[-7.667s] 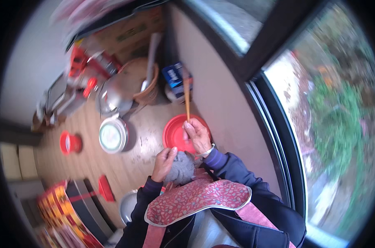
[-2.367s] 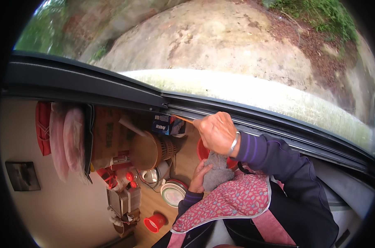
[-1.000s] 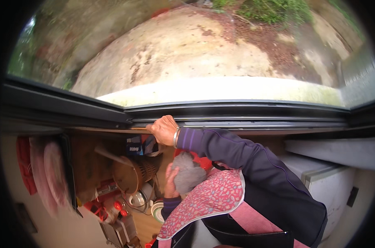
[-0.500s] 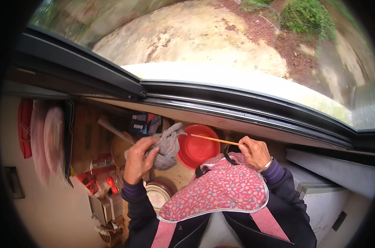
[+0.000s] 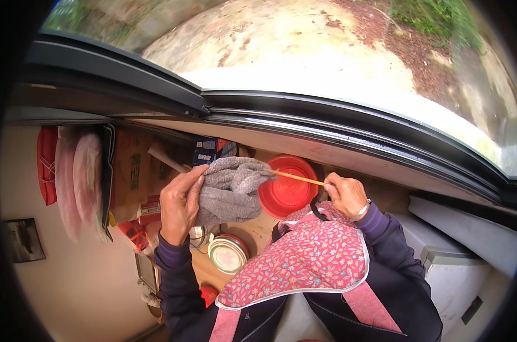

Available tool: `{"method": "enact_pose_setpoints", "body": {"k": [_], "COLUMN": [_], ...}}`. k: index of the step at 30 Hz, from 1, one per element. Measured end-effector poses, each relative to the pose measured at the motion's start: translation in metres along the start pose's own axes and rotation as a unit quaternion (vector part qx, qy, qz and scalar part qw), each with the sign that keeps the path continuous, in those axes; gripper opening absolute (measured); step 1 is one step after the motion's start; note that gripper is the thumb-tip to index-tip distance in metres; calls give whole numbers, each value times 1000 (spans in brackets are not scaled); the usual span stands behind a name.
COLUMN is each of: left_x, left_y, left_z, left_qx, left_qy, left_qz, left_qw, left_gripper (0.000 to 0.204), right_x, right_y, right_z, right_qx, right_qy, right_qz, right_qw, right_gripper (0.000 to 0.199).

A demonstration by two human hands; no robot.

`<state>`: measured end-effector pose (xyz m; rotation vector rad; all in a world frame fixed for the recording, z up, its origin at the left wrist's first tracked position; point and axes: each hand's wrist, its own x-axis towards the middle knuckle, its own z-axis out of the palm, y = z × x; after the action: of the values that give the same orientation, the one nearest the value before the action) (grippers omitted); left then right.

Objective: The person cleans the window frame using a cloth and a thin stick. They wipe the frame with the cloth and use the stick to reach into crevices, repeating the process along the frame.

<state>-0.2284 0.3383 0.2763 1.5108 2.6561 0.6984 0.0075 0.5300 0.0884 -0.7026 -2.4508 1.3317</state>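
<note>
My left hand [image 5: 180,202] pinches the left edge of a bunched grey towel [image 5: 229,199] between thumb and fingers. The towel hangs in loose folds above the floor. In my right hand [image 5: 347,196] is the right end of a thin wooden stick [image 5: 298,176], gripped by thumb and fingers. The stick points left, and its far end meets the towel's right edge; whether it goes into the folds I cannot tell. Beneath the stick stands a red plastic basin [image 5: 274,204], partly covered by the towel. A pink flowered apron [image 5: 304,262] covers my lap.
Ahead runs a dark window frame [image 5: 327,128]. At the left are pink and red bags [image 5: 70,176] against the wall and a cardboard box [image 5: 130,176]. Blue packages [image 5: 206,153] and a round lidded tin [image 5: 228,253] stand nearby. A pale cabinet [image 5: 455,279] is at right.
The towel has been lifted and spread wider. My left hand has moved slightly left and down in the picture. The stick's tip, apart from the towel before, now meets it.
</note>
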Motion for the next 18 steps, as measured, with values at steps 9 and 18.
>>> {"method": "enact_pose_setpoints", "body": {"k": [9, 18], "left_x": [4, 26], "left_y": [-10, 16], "left_z": [10, 14], "left_qx": [-24, -18], "left_qy": [-15, -141], "left_qz": [66, 165], "left_qw": [997, 976], "left_gripper": [23, 26], "right_x": [-3, -27], "right_y": [-31, -41], "right_z": [2, 10], "right_qx": [93, 14], "right_qy": [17, 20], "right_qz": [-69, -17], "right_qw": [993, 1000], "right_gripper": [8, 9]}}
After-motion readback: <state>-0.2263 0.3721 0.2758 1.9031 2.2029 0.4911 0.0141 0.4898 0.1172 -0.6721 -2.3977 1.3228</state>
